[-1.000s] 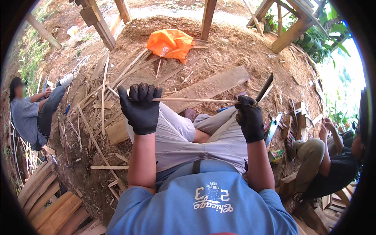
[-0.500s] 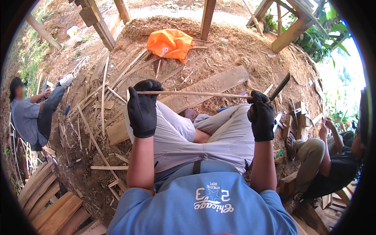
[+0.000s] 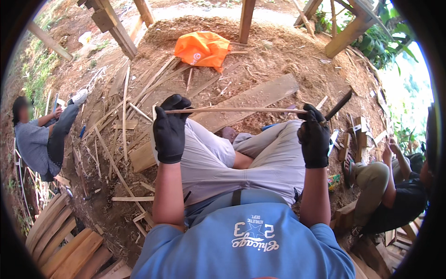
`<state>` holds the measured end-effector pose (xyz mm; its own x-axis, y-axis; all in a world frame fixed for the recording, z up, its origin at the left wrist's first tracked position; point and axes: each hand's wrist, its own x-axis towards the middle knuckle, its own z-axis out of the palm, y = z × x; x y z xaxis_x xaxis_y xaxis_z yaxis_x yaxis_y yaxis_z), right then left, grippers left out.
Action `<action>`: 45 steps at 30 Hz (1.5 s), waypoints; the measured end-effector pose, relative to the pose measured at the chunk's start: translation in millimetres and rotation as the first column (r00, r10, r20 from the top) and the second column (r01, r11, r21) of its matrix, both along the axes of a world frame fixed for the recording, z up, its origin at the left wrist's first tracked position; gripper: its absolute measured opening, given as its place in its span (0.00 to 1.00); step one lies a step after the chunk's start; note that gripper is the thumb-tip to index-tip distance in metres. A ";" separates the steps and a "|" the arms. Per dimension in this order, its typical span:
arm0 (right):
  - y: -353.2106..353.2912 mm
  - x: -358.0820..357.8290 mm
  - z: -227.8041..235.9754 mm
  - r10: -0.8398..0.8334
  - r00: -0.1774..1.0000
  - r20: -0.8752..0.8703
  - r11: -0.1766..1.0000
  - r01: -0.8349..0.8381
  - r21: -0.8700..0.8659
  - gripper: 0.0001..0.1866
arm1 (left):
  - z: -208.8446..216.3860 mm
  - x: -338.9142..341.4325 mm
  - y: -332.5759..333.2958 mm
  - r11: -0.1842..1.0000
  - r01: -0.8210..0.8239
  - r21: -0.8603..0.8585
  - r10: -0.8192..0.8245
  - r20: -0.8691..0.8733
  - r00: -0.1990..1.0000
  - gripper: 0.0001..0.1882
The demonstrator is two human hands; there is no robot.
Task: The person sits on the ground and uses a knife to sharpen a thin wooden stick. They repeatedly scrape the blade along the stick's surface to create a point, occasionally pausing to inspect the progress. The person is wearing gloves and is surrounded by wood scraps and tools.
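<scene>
A thin, pale wooden stick (image 3: 237, 110) stretches level across the space above my crossed legs. My left hand (image 3: 169, 135), in a black glove, is closed on its left end between thumb and fingers. At the other end is my right hand (image 3: 315, 137), also gloved in black, with the stick's tip at its thumb and fingers. That same hand grips a knife, whose dark blade (image 3: 339, 104) points up and away to the right. Its handle is hidden in the fist.
Beyond my legs lie a wide plank (image 3: 265, 97) and an orange bag (image 3: 202, 50). Wood strips and shavings litter the ground. One person (image 3: 35, 135) sits at the left, another (image 3: 395, 190) at the right. Stacked boards (image 3: 76, 253) stand at the lower left; wooden posts (image 3: 246, 21) rise ahead.
My right hand has shifted slightly right with the knife, and its blade leans a little further outward. The stick stays level between both hands. The whole view has turned slightly.
</scene>
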<state>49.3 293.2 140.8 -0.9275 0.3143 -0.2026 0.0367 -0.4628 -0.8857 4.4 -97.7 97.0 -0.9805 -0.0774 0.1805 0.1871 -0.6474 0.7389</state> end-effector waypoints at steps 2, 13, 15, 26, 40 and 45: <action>3.9 1.1 -4.5 -0.008 1.000 -0.020 1.000 0.008 0.007 0.16 | 5.4 0.2 4.0 0.999 0.015 -0.032 -0.016 -0.005 1.000 0.33; -7.3 -20.5 -55.0 0.106 0.993 0.054 0.991 -0.110 0.073 0.17 | 10.4 1.7 9.3 0.928 -0.216 -0.304 0.228 0.004 0.974 0.32; -31.7 -44.6 -80.4 0.145 0.963 0.226 0.978 -0.174 0.111 0.18 | -2.4 5.5 -12.9 0.573 -0.383 -0.725 0.453 -0.109 0.885 0.29; -99.6 -118.0 -274.7 0.454 0.664 0.594 0.690 -0.684 0.237 0.19 | -15.9 -9.8 -72.7 -0.494 -0.245 -0.834 0.080 -0.325 0.942 0.14; -96.8 -92.6 -220.0 0.404 0.834 0.377 0.610 -0.552 0.568 0.22 | 49.0 -70.3 -4.1 -0.621 -0.081 -0.780 0.020 -0.119 0.993 0.31; -124.6 -81.8 -98.7 0.594 0.770 0.232 0.448 -0.556 0.700 0.19 | 66.8 -71.4 11.9 -0.590 -0.035 -0.807 -0.025 -0.025 0.999 0.35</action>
<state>-32.5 168.6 42.1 -0.9523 -0.2752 -0.1319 0.0092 0.4061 -0.9138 -67.0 -85.8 163.8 -0.9763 0.2155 -0.0197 0.2133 0.9736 0.0810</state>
